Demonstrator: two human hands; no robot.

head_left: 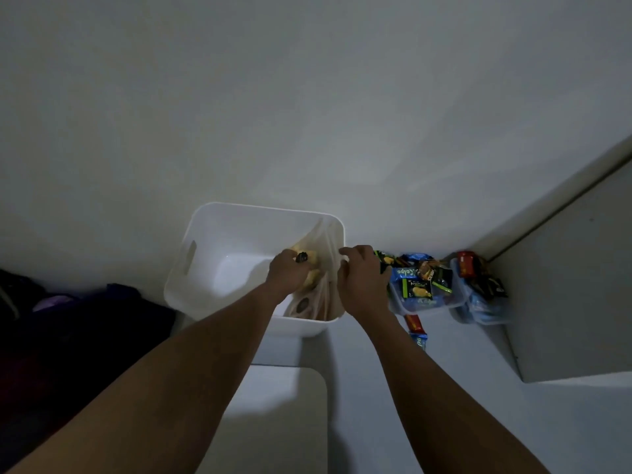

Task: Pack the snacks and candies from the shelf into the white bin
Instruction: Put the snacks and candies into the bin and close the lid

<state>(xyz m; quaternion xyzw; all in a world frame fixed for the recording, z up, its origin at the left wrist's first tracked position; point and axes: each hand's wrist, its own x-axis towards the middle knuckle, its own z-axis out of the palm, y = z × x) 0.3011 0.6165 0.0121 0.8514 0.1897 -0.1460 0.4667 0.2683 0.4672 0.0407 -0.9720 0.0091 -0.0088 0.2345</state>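
The white bin (205, 268) stands on the shelf against the wall, with a clear plastic bag (325, 241) of snacks leaning inside its right wall. My left hand (289, 273) is inside the bin, shut on a yellow snack packet (309, 265) with a dark label. My right hand (359, 278) pinches the top edge of the clear bag at the bin's right rim. More flat packets (302, 306) lie at the bin's near right corner.
Right of the bin, two clear tubs (427, 304) (485, 313) hold blue, green and red snack packets. Two loose packets (415, 325) lie in front. A side panel (564, 285) closes the shelf on the right. Dark clothing (85, 319) lies at left.
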